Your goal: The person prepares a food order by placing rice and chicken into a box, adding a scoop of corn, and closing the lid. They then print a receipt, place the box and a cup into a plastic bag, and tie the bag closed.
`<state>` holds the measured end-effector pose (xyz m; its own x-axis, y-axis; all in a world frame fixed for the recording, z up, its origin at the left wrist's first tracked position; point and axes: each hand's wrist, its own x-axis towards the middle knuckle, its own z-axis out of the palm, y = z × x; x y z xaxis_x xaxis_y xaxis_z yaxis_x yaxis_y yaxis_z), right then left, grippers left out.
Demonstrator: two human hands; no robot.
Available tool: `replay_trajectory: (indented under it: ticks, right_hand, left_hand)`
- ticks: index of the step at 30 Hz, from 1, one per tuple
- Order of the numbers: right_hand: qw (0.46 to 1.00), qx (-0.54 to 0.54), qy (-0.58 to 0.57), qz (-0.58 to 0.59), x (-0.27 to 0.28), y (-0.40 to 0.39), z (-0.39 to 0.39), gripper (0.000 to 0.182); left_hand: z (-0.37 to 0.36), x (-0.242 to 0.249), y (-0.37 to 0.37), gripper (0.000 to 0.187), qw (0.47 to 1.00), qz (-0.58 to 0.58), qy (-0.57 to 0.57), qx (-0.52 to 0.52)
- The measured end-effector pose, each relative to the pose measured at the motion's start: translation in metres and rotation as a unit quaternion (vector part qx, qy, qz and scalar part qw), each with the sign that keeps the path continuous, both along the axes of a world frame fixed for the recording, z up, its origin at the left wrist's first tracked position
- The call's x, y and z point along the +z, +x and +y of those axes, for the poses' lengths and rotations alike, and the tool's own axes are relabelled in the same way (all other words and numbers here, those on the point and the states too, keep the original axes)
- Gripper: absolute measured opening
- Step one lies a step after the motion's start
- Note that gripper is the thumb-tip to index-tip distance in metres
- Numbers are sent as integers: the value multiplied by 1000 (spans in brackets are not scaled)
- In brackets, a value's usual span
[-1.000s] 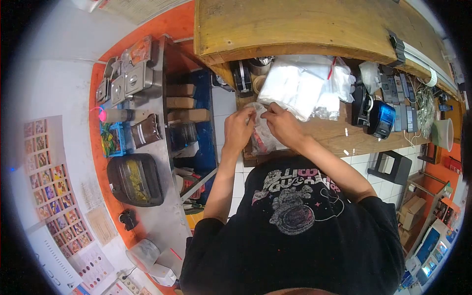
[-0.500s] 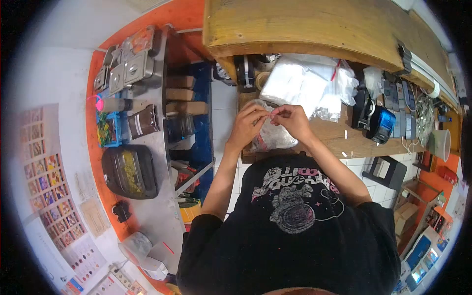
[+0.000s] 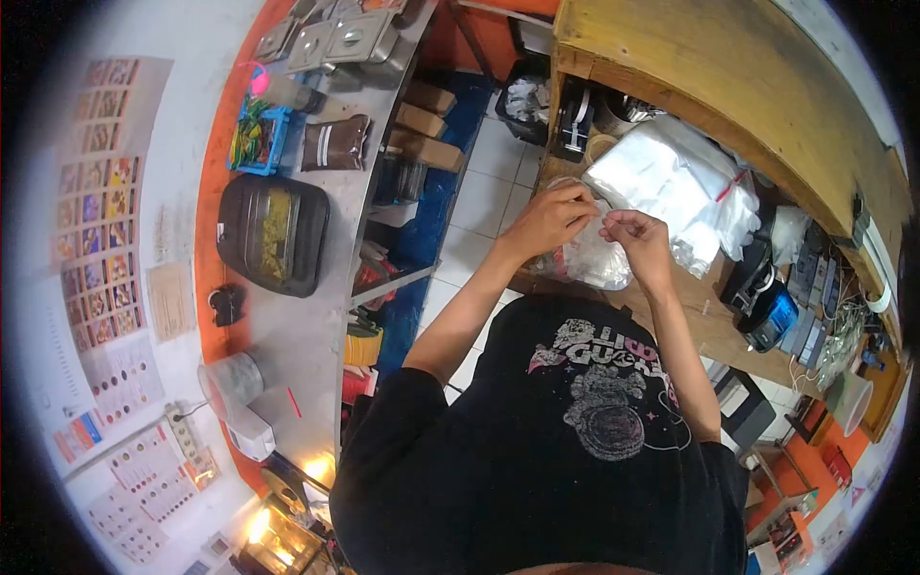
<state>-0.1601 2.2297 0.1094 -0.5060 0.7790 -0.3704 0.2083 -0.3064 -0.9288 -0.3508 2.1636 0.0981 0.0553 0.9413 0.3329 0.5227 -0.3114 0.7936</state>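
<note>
My left hand [image 3: 548, 220] and my right hand [image 3: 638, 236] are raised close together over the wooden counter [image 3: 704, 326]. Both pinch the top edge of a small clear plastic bag [image 3: 586, 261], which hangs between them with something dark inside; I cannot tell what it is. A stack of empty clear plastic bags [image 3: 676, 187] lies on the counter just beyond my hands.
A tape dispenser [image 3: 575, 120] stands at the counter's far end, a black and blue device [image 3: 771, 311] to the right. On the steel side table [image 3: 297, 326] at left sit a dark lidded container [image 3: 273, 230], a brown pouch [image 3: 335, 144], a blue tray [image 3: 257, 134] and metal lidded pans [image 3: 335, 38].
The view has swung to the right and tilted. My hands have lifted the small bag off the counter and stayed pinched on its top edge.
</note>
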Motion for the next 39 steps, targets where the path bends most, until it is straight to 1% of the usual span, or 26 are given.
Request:
replay_trajectory:
  ticks: [2,4,9,11,13,15,17,20,24,27,29,32,39]
  right_hand:
    - [1000,8,2,-4,-1,0,0,13]
    - [1000,-12,1,0,-3,0,2,12]
    - [1000,11,6,-13,-1,-1,5,13]
    - [999,24,4,-21,-1,1,5,14]
    - [1000,6,5,-7,-1,1,5,15]
    - [1000,12,-1,-12,-1,2,5,15]
    - [1000,10,5,-23,1,0,5,16]
    - [999,21,2,-31,3,-2,6,15]
    - [998,46,3,-44,2,-2,8,15]
    - [999,36,5,-39,3,-2,9,16]
    - [998,22,8,-50,2,0,10,17]
    - [999,22,-1,-36,1,2,10,16]
    - [999,28,-5,-43,-8,6,13,17]
  left_hand:
    - [0,-1,-1,16,1000,0,11,-2]
    - [-1,-1,-2,16,1000,-6,4,6]
    - [-1,-3,-1,16,1000,5,6,11]
    - [-1,-6,0,15,1000,4,29,9]
    - [-1,-8,1,15,999,-2,27,20]
    - [-2,-7,-1,15,999,-4,26,27]
    - [-2,-5,-2,14,998,42,53,7]
    - [-6,-4,0,14,999,26,27,8]
    - [-8,-1,-1,14,999,25,25,10]
    - [-7,-1,-2,14,999,32,39,13]
    - [-6,-3,-2,14,999,37,21,12]
    - [-6,-5,-1,13,999,35,20,8]
    - [-6,-5,-2,12,999,23,33,-1]
